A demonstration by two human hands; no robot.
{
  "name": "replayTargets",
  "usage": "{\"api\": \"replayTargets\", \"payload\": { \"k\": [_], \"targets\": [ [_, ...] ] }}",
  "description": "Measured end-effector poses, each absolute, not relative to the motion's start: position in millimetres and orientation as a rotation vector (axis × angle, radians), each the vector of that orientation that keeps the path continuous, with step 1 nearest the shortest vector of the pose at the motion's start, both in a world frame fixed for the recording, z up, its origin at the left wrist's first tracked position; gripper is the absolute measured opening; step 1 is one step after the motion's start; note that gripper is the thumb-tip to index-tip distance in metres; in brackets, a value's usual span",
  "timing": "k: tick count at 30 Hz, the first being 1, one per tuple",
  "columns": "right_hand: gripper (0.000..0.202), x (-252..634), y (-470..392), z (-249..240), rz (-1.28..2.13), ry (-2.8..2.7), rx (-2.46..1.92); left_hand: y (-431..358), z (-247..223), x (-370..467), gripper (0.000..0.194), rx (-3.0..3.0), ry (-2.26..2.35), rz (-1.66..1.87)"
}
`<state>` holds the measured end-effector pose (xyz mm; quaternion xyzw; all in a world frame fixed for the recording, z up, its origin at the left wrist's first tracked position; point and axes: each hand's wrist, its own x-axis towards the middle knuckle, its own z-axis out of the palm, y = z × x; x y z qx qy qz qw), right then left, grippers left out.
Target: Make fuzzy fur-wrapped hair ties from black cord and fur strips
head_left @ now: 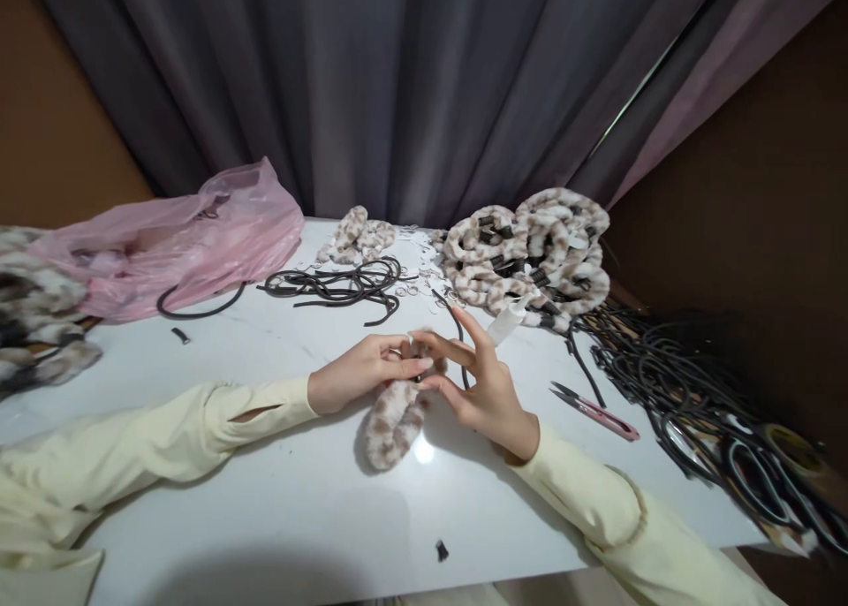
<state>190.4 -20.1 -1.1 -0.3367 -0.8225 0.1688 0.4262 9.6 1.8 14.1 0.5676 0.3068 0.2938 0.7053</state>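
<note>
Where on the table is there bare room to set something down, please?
In front, the table is bare between the left sleeve and the nearest black scrap; behind, between that sleeve and the loose cords. Crowded: back right, fuzzy rings; right edge, piled cords.

fluffy loop [394, 425]: top partly finger-covered | left pile [40, 288]: edge-cut | pink bag [192, 253]: contents unclear

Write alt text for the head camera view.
Two hands, left and right, pinch a brown-and-white fluffy loop over a white table; behind lie dark cords, more fluffy loops and a pink bag.
</note>
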Motion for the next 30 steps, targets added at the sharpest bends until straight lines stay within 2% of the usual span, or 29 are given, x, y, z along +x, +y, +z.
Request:
{"api": "replayTargets", "payload": {
  "k": [4, 7, 9, 12, 15, 18, 25, 30],
  "targets": [
    [0.074, 189, -20, -2, 0.407, -2.047, -0.825, 4, 6, 8, 0.032, 1.094, 0.732, 0.576],
    [0.063, 190, -21, 0, 0.312, -2.001, -0.792, 9, 1, 6, 0.032, 1.025, 0.771, 0.535],
    [0.045, 191, -22, 4, 0.214, -1.95, -0.807, 12, 0, 5, 0.031, 0.992, 0.758, 0.562],
    [0.004, 192, -23, 10, 0.164, -1.936, -0.897, 12, 1, 5, 0.03, 0.976, 0.74, 0.585],
    [0.019, 189, -22, 13, 0.328, -2.053, -1.007, 10, 2, 6, 0.031, 0.985, 0.736, 0.567],
    [0.025, 185, -21, 12, 0.428, -2.219, -1.057, 7, 2, 7, 0.033, 1.001, 0.751, 0.557],
    [0.013, 193, -12, 2, 0.366, -2.393, -0.949, 9, 2, 7, 0.034, 0.972, 0.726, 0.519],
    [0.014, 196, -10, -2, 0.204, -2.451, -0.956, 11, 0, 6, 0.034, 0.951, 0.69, 0.494]
  ]
}}
